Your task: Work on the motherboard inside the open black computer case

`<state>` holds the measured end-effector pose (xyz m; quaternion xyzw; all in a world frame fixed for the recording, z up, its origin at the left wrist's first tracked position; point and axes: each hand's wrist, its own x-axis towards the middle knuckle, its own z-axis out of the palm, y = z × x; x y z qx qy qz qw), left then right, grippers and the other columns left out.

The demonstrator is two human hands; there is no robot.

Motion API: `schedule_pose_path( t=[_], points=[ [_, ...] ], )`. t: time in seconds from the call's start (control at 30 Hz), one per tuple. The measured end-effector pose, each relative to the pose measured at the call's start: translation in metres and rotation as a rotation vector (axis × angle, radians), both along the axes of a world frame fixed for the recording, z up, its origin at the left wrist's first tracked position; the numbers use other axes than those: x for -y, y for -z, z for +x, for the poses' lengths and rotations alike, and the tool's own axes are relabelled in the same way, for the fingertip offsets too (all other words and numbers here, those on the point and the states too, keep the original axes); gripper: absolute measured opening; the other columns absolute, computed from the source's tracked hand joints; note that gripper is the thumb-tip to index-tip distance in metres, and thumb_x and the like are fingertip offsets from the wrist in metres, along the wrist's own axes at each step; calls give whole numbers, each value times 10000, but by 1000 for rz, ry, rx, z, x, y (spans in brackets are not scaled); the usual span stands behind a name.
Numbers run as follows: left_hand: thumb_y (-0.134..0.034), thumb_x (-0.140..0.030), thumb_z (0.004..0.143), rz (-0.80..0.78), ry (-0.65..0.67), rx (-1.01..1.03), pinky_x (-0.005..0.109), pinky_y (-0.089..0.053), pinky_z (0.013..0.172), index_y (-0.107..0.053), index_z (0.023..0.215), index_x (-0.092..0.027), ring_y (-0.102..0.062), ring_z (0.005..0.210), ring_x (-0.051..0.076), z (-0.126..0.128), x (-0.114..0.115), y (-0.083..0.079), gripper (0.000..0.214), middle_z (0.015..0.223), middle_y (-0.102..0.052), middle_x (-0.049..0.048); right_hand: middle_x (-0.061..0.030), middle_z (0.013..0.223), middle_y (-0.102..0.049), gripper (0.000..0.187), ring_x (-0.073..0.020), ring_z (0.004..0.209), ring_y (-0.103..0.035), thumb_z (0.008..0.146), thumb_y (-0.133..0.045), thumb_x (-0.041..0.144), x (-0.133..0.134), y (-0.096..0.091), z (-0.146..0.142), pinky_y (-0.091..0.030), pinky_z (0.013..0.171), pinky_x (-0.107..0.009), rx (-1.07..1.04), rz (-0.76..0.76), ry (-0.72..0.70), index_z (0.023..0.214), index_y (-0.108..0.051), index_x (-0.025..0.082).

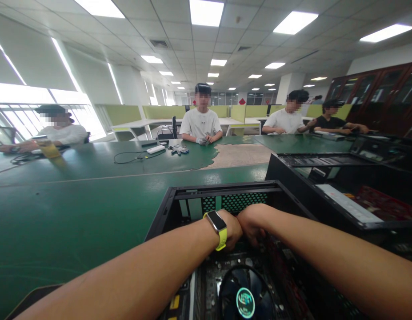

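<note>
Reaching into the open computer case point(179, 209) at lower centre, your left hand point(233, 229) and right hand point(250, 222) meet knuckle to knuckle above the cooler fan point(245, 295); you cannot tell the fingers' grip, hidden below.

A broad green surface point(75, 209) runs across the room, its covering worn away in one pale brown patch point(241, 155) toward the far side. Nearest, an open black computer case point(179, 204) lies on it, and just to its right a second black case point(326, 178) sits close alongside. Farther off, a white slab-shaped device point(155, 150) lies with a dark cable point(129, 156) looping from it, and a pair of grey gloves point(179, 150) just beside that. At the far left stands a yellow cup point(50, 149), with some dark cords point(21, 158) near it.
</note>
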<state>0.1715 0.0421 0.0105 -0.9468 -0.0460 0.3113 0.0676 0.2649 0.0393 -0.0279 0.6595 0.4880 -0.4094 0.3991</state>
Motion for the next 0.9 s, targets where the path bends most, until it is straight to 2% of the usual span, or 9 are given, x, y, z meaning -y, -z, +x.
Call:
schedule_pose_path(
  t=[0.1, 0.27, 0.37, 0.47, 0.63, 0.77, 0.9],
  points=[
    [-724, -242, 675, 48, 7, -134, 291, -489, 562, -729, 748, -174, -644, 721, 203, -1, 4, -5, 100, 961, -746, 46, -77, 779, -662, 192, -262, 802, -653, 626, -783, 244, 0, 0, 0, -529, 697, -369, -8, 15, -31, 699, -663, 114],
    [-672, -263, 730, 47, 13, -167, 298, -468, 543, -743, 834, -160, -641, 708, 211, -3, 7, -12, 162, 949, -743, 64, -67, 726, -641, 238, -283, 803, -640, 547, -807, 252, -1, 7, 4, -524, 700, -400, -28, 6, 19, 679, -659, 121],
    [-663, -233, 735, 35, -2, -146, 296, -442, 517, -731, 773, -147, -620, 641, 195, -3, 5, -11, 116, 921, -746, 76, -55, 712, -631, 251, -280, 796, -636, 516, -804, 238, -1, 8, 6, -522, 700, -404, -50, 50, 49, 685, -659, 121],
    [-674, -221, 717, 24, -11, -135, 292, -457, 534, -715, 710, -156, -622, 619, 190, -3, 3, -11, 78, 890, -747, 77, -71, 724, -636, 173, -272, 775, -638, 573, -750, 212, 0, 5, 8, -523, 677, -390, -29, 61, 17, 673, -651, 112],
    [-675, -243, 717, 67, -30, -162, 324, -528, 638, -738, 798, -161, -670, 741, 239, -4, 6, -15, 131, 902, -746, 89, -82, 752, -651, 133, -260, 749, -643, 611, -715, 190, 1, 3, 6, -529, 654, -375, -45, 87, 0, 690, -649, 106],
    [-683, -264, 725, 59, -36, -152, 339, -544, 640, -735, 833, -158, -682, 813, 271, -5, 8, -14, 160, 956, -746, 82, -82, 785, -666, 160, -253, 748, -648, 597, -732, 185, 1, 5, 6, -538, 658, -370, -18, 64, 33, 716, -657, 107],
    [-737, -227, 637, 36, -31, -53, 343, -533, 571, -703, 643, -159, -658, 638, 249, -2, 4, -5, 76, 785, -742, 73, -87, 794, -667, 161, -262, 766, -654, 620, -724, 193, 1, 5, 6, -541, 661, -369, -14, 74, -17, 741, -663, 107]
  ],
)
